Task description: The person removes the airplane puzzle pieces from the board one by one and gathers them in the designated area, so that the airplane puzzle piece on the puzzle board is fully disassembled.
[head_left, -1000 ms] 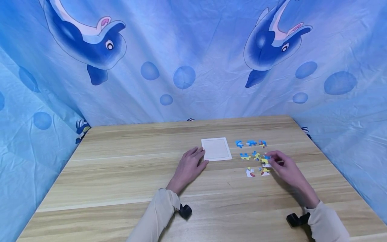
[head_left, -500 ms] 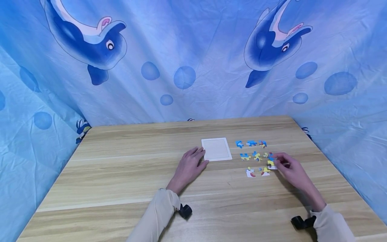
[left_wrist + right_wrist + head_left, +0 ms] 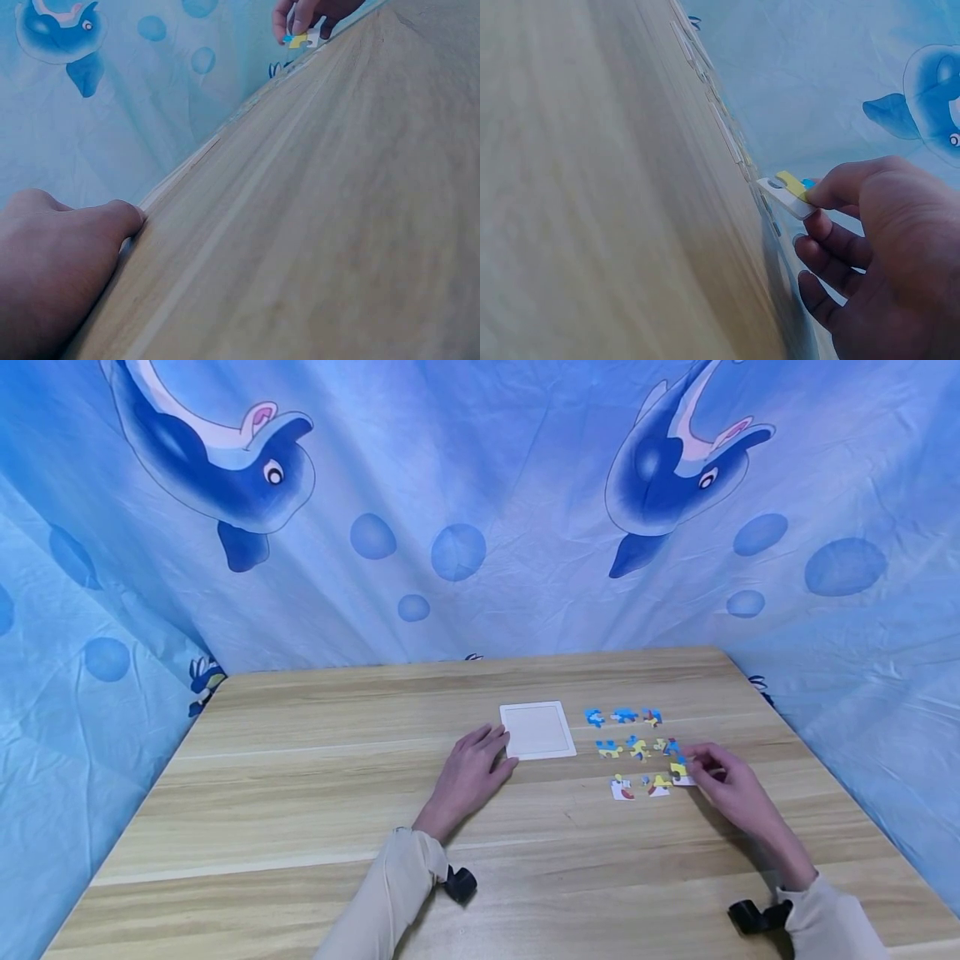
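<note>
My right hand pinches a yellow, blue and white puzzle piece between thumb and fingers. In the head view it hovers at the lower right of the loose pieces, beside a yellow and white puzzle piece. The left hand lies flat with relaxed fingers, fingertips at the left edge of a square white puzzle frame. Inside that frame only its pale base shows. In the left wrist view, the thumb rests at the frame's near edge.
Several loose puzzle pieces, among them a blue one, lie in rough rows right of the frame on the wooden table. A blue dolphin-print curtain hangs behind the table. Each wrist wears a black camera.
My right hand has moved right and slightly toward me with the puzzle piece, uncovering a blue and red piece in the middle row. The left hand has stayed put.
</note>
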Demonstrator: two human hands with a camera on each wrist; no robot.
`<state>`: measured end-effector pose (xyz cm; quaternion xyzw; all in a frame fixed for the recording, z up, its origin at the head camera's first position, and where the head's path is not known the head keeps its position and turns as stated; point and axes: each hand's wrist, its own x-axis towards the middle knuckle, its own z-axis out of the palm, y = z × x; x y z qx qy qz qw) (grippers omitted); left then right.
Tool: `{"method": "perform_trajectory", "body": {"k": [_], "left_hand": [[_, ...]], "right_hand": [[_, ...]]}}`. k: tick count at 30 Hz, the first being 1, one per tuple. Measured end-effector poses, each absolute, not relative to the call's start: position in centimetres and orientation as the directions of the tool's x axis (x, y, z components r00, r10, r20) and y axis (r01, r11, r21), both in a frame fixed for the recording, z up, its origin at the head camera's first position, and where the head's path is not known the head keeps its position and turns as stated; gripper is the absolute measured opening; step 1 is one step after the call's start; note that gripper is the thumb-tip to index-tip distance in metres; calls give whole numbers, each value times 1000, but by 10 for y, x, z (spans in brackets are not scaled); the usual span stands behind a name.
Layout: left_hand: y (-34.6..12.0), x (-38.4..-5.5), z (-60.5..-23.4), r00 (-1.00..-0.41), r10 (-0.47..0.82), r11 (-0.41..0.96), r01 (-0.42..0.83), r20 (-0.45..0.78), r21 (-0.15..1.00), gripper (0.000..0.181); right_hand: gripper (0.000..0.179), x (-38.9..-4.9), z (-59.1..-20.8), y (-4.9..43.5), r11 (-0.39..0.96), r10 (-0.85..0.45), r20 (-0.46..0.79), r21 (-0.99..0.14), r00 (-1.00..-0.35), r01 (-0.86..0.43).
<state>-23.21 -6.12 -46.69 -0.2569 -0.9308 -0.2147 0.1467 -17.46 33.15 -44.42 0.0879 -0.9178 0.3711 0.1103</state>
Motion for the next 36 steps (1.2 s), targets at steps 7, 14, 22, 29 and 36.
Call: {"method": "perform_trajectory", "body": {"k": [7, 14, 22, 29, 36], "left_hand": [[-61, -232, -467, -829, 416, 778, 537, 373, 327, 48], [-62, -232, -467, -825, 417, 777, 541, 380, 322, 48], [-62, -231, -467, -830, 416, 779, 536, 371, 325, 48], [-62, -231, -467, -830, 415, 781, 535, 372, 321, 47], [-61, -232, -467, -830, 412, 781, 534, 376, 324, 47]], "right_hand": [[19, -173, -444, 332, 719, -90, 267, -650, -959, -248], [19, -172, -441, 331, 736, -86, 233, -640, -969, -220], [20, -172, -441, 332, 761, -82, 203, -619, -976, -192], [19, -172, -444, 333, 772, -91, 204, -604, -975, -198], [19, -174, -446, 334, 788, -127, 260, -559, -957, -257]]}}
